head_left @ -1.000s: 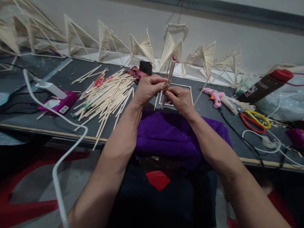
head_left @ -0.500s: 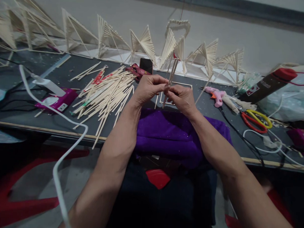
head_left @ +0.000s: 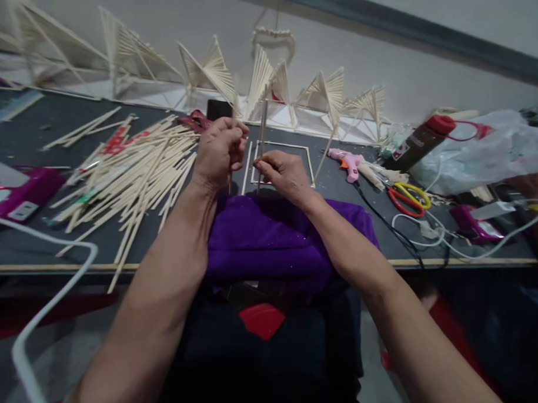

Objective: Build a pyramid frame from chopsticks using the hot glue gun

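My right hand [head_left: 285, 175] pinches a few thin wooden sticks [head_left: 263, 122] that stand upright between thumb and fingertips. To its left, my left hand [head_left: 221, 150] is raised with curled fingers around a wooden stick [head_left: 229, 183], of which a short length shows below the hand. On the dark table behind my right hand lies a rectangular stick frame [head_left: 309, 162]. A single loose stick [head_left: 247, 168] rests between the two hands. Left of my left hand spreads a large heap of loose sticks [head_left: 142, 170].
Fan-shaped stick models [head_left: 212, 70] line the wall. A pink glue gun [head_left: 350, 163], scissors [head_left: 410, 197], a dark bottle [head_left: 418, 145] and a plastic bag [head_left: 482, 150] are at right. Purple cloth [head_left: 271, 243] covers the near edge. Another person's hand [head_left: 532, 184] shows far right.
My hands were together at the upright sticks; now they are apart, the left drawn away to the left with a stick. The view has turned right.
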`<state>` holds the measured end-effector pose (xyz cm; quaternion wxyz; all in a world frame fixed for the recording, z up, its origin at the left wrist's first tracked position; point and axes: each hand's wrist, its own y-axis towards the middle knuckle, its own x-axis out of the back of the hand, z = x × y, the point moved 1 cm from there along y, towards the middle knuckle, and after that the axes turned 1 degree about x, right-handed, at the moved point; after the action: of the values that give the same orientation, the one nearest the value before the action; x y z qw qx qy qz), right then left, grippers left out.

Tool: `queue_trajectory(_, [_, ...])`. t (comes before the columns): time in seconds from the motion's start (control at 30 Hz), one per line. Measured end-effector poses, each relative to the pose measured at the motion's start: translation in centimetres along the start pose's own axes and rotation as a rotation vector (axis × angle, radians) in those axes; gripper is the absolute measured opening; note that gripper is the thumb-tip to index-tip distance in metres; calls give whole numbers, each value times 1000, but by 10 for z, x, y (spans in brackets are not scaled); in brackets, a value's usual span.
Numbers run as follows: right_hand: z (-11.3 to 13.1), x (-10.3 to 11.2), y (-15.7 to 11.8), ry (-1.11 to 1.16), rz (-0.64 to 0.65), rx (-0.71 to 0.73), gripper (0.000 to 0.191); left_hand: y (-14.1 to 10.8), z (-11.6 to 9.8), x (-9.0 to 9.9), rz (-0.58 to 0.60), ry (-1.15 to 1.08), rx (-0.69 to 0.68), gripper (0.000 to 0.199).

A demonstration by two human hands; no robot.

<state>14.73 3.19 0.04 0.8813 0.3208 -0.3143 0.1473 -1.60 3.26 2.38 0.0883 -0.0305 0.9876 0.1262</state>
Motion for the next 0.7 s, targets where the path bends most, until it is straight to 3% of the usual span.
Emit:
queue_trajectory(0.13, [-1, -5, 2, -83, 34, -27, 26, -7, 0, -6, 58, 138, -18, 28])
queue_trajectory(0.3, [-1, -6, 3, -201, 111, -50, 27, -12, -4, -1, 160, 359, -69, 22])
queue_trajectory(0.53, [17, 4, 4, -311, 165, -115, 29, -5, 2, 11, 208, 279, -3, 27])
queue_trajectory(0.6, [27, 19, -3, -338, 114, -99, 25, -6, 2, 8, 179, 222, 18, 28])
queue_trajectory(0.7, [28, 60, -24, -265, -120, -55, 33, -8, 1, 3, 134, 133, 38, 29])
